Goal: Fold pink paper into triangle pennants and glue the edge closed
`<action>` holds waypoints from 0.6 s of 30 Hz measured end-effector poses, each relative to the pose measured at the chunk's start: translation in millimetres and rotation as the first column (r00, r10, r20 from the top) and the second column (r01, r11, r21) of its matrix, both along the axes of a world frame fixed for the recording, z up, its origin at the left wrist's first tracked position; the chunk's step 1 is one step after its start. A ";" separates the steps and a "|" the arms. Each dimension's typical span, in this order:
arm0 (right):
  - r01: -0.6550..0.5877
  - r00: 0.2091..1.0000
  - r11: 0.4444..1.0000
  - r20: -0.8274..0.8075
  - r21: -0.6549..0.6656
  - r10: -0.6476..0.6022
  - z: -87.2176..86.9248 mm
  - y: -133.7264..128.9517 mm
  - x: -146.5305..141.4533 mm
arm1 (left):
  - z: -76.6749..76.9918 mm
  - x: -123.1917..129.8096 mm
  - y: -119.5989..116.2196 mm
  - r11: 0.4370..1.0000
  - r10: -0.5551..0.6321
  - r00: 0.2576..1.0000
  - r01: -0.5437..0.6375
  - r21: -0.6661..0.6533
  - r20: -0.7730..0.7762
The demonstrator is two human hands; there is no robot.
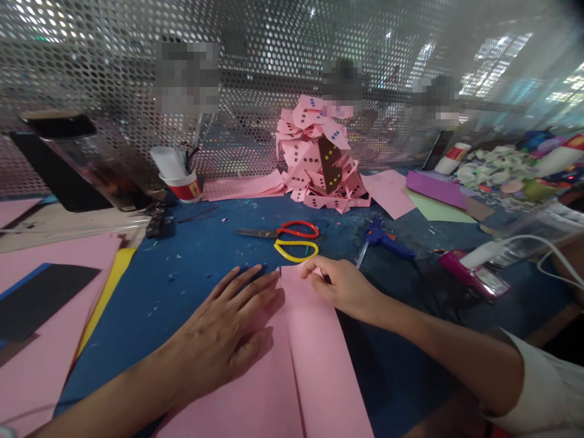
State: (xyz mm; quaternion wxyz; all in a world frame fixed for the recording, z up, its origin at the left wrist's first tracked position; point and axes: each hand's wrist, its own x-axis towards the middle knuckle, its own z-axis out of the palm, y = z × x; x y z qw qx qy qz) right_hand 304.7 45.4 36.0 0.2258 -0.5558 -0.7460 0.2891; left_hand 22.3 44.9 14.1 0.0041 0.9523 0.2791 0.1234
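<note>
A sheet of pink paper (255, 401) lies in front of me, its right side folded over as a long strip. My left hand (237, 322) rests flat on the left part of the sheet, fingers stretched out, close to the strip's edge. At the strip's far right corner, the curled fingers of my right hand (337, 280) grip the paper; its fingertips are partly hidden. Just beyond lie scissors (274, 234) with one red and one yellow handle, blades spread a little. A blue glue gun (383, 237) sits to the right of them.
Behind stands a pile of folded pink pieces (314, 158) with printed dots. A paper cup (185, 185) and a dark-lidded bottle (100, 158) are at the back left. More pink sheets (41, 389) lie left; a magenta device (474, 274) with a white cable lies right.
</note>
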 end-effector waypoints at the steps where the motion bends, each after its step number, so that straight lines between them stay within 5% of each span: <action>1: -0.006 1.000 1.000 -0.024 -0.001 0.006 1.2 -0.7 0.6 | 0.0 -0.5 -0.2 1.000 0.000 1.000 0.000 0.005 -0.001; 18: -0.004 1.000 1.000 -0.013 -0.007 0.004 2.2 -2.7 2.7 | 4.3 -1.9 -6.9 1.000 -0.010 0.999 0.011 0.022 -0.048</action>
